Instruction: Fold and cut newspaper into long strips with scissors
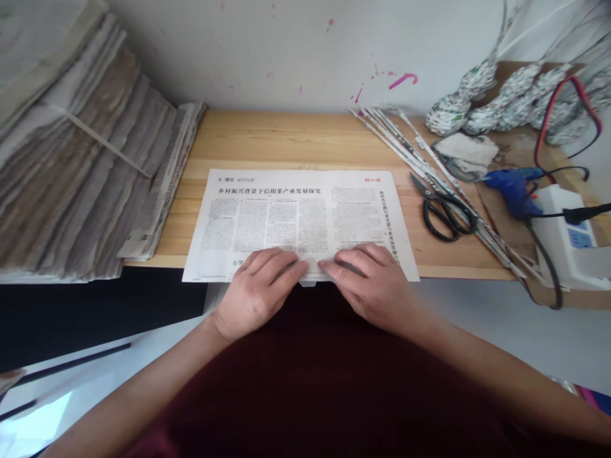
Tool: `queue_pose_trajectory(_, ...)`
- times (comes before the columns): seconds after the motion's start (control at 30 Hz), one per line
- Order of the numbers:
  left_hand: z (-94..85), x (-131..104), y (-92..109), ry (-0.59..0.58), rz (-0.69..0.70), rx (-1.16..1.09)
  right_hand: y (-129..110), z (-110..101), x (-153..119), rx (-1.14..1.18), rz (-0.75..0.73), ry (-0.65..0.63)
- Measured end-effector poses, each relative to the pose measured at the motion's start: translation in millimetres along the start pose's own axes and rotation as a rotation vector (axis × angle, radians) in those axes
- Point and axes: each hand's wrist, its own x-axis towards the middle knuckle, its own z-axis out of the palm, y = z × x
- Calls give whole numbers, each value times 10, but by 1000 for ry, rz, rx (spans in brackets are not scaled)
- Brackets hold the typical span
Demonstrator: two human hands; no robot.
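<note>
A printed newspaper sheet [281,222] lies flat on the wooden tabletop, its near edge reaching the table's front edge. My left hand [267,286] is closed on that near edge, left of the middle, with bent fingers on top of the paper. Just to the right, my right hand [372,280] grips the same edge in a similar way. A small gap separates the tips of the two hands. The undersides of both hands and whatever lies beneath the paper's edge are hidden.
A tall stack of newspapers [95,146] stands at the left. Right of the sheet lie black-handled scissors [443,210], thin rolled paper sticks [405,143], a blue glue gun [515,191] and a white power strip [568,235]. Woven paper pieces [506,98] rest at the back right.
</note>
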Motion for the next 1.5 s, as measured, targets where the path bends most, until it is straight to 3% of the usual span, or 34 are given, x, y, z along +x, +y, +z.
queue_pose_trajectory(0.6,-4,-83,-53,49,-110,-115,35,26,34,19,-9,-2)
queue_pose_trajectory(1.0,-260,-191,-133,21,-360,-86,74,34,25,21,-32,-5)
queue_pose_trajectory(1.5,-223,-299,-169,53,-338,-4,58,36,58,3,-33,17)
